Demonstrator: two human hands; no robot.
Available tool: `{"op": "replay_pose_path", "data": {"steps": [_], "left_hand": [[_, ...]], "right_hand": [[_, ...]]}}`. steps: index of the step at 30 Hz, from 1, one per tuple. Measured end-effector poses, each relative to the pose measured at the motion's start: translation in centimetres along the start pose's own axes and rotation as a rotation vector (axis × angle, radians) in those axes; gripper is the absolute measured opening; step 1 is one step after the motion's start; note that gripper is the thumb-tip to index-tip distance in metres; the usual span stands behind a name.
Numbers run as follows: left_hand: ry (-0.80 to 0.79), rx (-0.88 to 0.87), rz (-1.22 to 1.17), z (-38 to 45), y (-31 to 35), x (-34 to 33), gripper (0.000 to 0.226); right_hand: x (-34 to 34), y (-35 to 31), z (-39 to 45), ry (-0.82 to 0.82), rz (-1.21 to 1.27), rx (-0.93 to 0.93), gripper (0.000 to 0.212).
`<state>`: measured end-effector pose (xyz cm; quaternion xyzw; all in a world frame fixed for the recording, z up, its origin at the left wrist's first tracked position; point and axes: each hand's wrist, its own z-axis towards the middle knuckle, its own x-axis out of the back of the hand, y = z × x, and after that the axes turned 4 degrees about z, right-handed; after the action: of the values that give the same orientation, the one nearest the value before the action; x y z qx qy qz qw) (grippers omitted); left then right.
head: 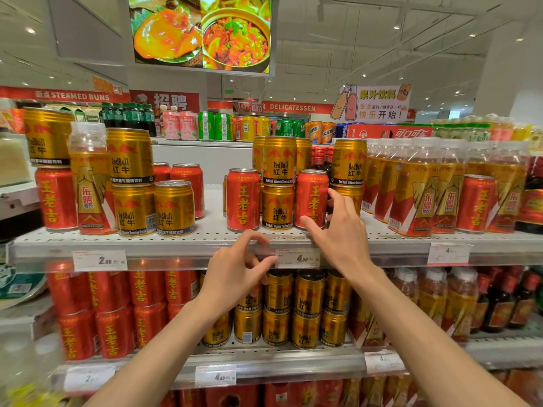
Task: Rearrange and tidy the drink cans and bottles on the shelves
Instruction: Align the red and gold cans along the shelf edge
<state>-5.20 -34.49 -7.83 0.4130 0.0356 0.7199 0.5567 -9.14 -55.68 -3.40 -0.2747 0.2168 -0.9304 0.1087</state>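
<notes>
On the top shelf (205, 240) stand mixed red herbal-tea cans, gold Red Bull cans and amber drink bottles. My right hand (338, 230) reaches to a red can (310, 198) in the middle; thumb and fingers are spread around its right side and touch it without closing. Left of it stand a stack of two gold cans (277, 183) and another red can (243, 199). My left hand (238, 268) hovers in front of the shelf edge, fingers curled and apart, holding nothing.
More gold cans (133, 183) and a bottle (89, 177) stand at the left, with many bottles (423, 186) at the right. Bare shelf shows between the groups. The lower shelf (264, 362) holds rows of red and gold cans. Price tags line the shelf rails.
</notes>
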Motion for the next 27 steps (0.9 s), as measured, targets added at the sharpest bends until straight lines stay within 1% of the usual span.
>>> {"op": "replay_pose_path", "data": {"steps": [5,8,11,13,17,19,24,27], "left_hand": [[0.007,-0.02,0.052,-0.1,0.0,-0.1,0.023],[0.012,-0.035,0.072,0.0,-0.1,-0.2,0.024],[0.0,-0.021,0.044,0.1,-0.1,-0.2,0.023],[-0.012,-0.004,0.002,0.1,0.0,-0.1,0.023],[-0.015,0.0,-0.008,0.1,0.2,0.1,0.023],[-0.019,-0.002,-0.003,0.1,0.3,0.1,0.024],[-0.023,0.009,-0.011,0.1,0.4,0.1,0.024],[-0.027,0.009,-0.02,0.1,0.5,0.1,0.024]], "right_hand": [[1.7,1.3,-0.6,0.045,0.005,0.057,0.056],[2.9,2.7,-0.3,0.092,0.015,0.028,0.051],[3.7,3.5,0.5,0.147,0.013,-0.008,0.055],[3.9,3.5,1.4,0.157,0.035,-0.04,0.061],[3.3,2.7,3.3,0.06,0.084,-0.136,0.079],[3.0,2.2,4.0,0.022,0.12,-0.179,0.083],[2.7,1.9,4.7,0.03,0.234,-0.243,0.078],[2.9,1.9,4.6,0.028,0.256,-0.252,0.076]]}}
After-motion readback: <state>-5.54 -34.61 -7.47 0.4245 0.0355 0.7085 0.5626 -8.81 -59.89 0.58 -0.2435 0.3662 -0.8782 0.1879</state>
